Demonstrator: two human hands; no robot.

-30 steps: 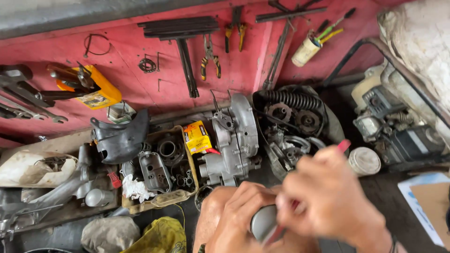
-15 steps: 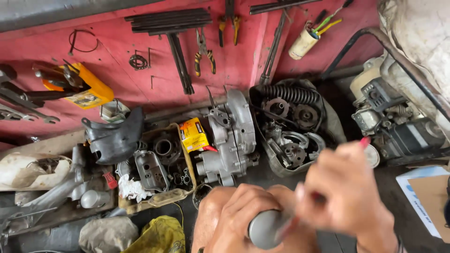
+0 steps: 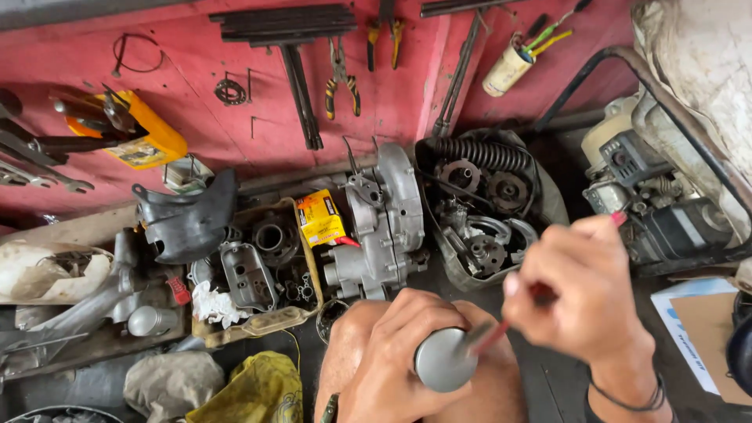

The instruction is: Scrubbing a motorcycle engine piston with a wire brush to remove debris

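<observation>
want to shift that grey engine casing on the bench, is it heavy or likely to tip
The grey engine casing looks like cast metal, so probably heavy and stiff. It stands fairly upright among loose parts, so a push might topple it. Its ribbed, lumpy shape should give grip.

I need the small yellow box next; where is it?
The yellow box sits mid-frame, leaning between the tray of dark parts and the grey engine casing.
</observation>
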